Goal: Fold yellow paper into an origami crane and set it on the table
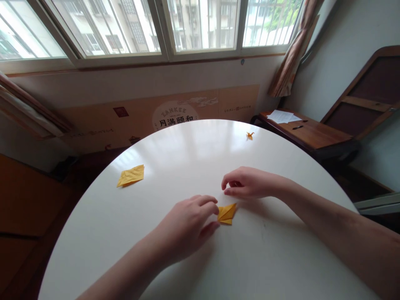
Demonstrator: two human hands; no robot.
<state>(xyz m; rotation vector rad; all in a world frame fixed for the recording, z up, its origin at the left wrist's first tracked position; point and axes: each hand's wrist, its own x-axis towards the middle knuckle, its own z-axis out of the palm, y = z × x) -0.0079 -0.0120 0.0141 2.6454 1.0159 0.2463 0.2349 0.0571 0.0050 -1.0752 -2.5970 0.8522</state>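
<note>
A small folded piece of yellow origami paper point(227, 213) lies on the white round table point(187, 162), with crease lines across its top. At its left edge is my left hand point(196, 218), thumb and forefinger apart; the fingertips touch or nearly touch the paper. Just above and to the right of the paper, my right hand point(246, 182) rests by the tabletop. Its fingers are loosely curled, with a gap to the thumb and nothing visible in them.
A creased sheet of yellow paper point(131, 176) lies at the table's left. Near the far edge stands a small folded yellow crane point(250, 136). Beyond the table on the right, a wooden chair point(331, 133) holds white papers point(283, 116) and a pen point(298, 127).
</note>
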